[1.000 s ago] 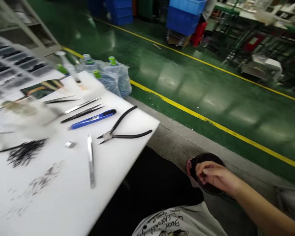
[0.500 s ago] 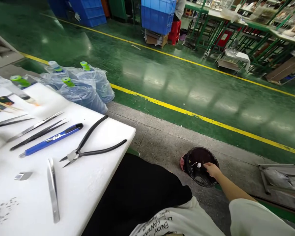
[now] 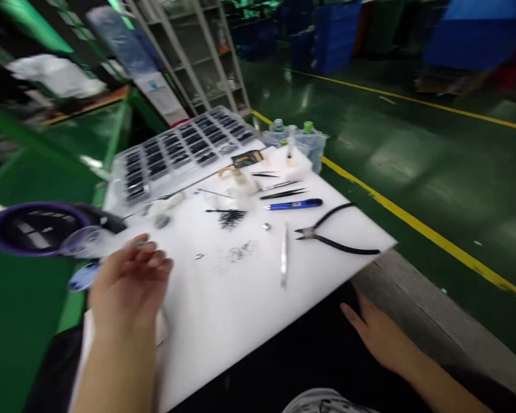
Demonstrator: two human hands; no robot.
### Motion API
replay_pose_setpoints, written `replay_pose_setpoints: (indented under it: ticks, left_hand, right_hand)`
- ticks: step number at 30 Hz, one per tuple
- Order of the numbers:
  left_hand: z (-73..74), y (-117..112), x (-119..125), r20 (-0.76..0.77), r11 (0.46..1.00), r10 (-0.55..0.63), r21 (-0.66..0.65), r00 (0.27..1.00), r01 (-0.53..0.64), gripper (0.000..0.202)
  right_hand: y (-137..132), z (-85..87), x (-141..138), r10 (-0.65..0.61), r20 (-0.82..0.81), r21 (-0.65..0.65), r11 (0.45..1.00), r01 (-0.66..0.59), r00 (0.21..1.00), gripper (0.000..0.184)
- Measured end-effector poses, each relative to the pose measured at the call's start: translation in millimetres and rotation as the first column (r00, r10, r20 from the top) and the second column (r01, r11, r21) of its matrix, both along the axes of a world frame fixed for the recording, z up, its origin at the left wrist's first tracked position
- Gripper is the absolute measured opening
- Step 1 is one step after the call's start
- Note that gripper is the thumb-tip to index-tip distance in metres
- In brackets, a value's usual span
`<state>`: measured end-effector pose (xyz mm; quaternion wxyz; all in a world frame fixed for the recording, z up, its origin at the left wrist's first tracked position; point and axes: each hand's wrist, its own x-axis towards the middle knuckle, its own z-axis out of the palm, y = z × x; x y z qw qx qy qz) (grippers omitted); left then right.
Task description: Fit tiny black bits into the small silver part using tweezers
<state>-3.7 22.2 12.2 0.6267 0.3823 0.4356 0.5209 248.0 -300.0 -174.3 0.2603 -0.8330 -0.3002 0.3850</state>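
My left hand (image 3: 133,284) is raised over the left side of the white work surface (image 3: 215,344), palm up with fingers curled. A small greyish spot shows between thumb and forefinger, too blurred to name. My right hand (image 3: 372,327) hangs low past the near right edge, by my dark-clothed lap, thumb apart from the fingers and nothing visible in it. On the surface lie side cutters (image 3: 312,232) with black handles, silver tweezers (image 3: 284,258), a blue pen-like tool (image 3: 293,205), dark tweezers (image 3: 284,194) and a small metal block (image 3: 266,226). Tiny dark bits (image 3: 241,250) are scattered mid-surface.
A clear compartment box (image 3: 176,152) of dark parts stands at the back. A purple-rimmed round object (image 3: 38,229) and clear cups (image 3: 86,244) are at the left. Bagged bottles (image 3: 305,140) stand beyond the far corner. A yellow line (image 3: 413,221) crosses the green floor.
The view has swung left from the floor bin to the work surface. My right hand has left the bin and is near my lap. My left hand has come into view.
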Motion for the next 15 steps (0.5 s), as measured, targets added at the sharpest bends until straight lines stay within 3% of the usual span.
replay_pose_setpoints:
  ticks: [2,5,8,10,12,13,15]
  left_hand:
    - [1.2,-4.4,1.5,0.025,0.999,0.039,-0.007,0.999,-0.039,0.017]
    - [-3.3,-4.3,5.0,0.051,0.998,0.064,-0.018,0.997,-0.063,0.022]
    - [-3.4,-6.2,3.2,0.079,0.998,0.066,-0.016,0.995,-0.065,0.025]
    - [-2.7,-7.7,0.7,0.092,0.998,0.064,-0.01,0.994,-0.063,0.026]
    - [-3.1,-7.6,-1.4,0.1,0.998,0.063,0.0,0.993,-0.063,0.025]
    - [-3.7,-6.9,-2.0,0.104,0.998,0.063,0.003,0.993,-0.064,0.025]
    - [-5.4,-5.1,-2.7,0.11,0.998,0.065,0.0,0.992,-0.065,0.023]
  right_hand:
    - [17.0,4.0,-20.1,0.089,0.136,0.046,0.994,-0.096,0.987,0.091]
    - [26.0,-6.3,-35.6,0.217,0.537,0.056,0.955,-0.291,0.815,0.082]
    - [22.0,-19.5,-31.7,0.273,0.65,0.03,0.923,-0.383,0.71,0.063]
    - [18.8,-16.2,-24.8,0.3,0.664,0.017,0.909,-0.416,0.685,0.06]
    - [21.0,5.6,-21.3,0.333,0.625,0.03,0.893,-0.449,0.706,0.063]
    - [25.0,24.3,-22.3,0.388,0.554,0.056,0.865,-0.498,0.736,0.061]
    - [37.7,74.5,-30.8,0.553,0.242,0.189,0.779,-0.598,0.797,0.047]
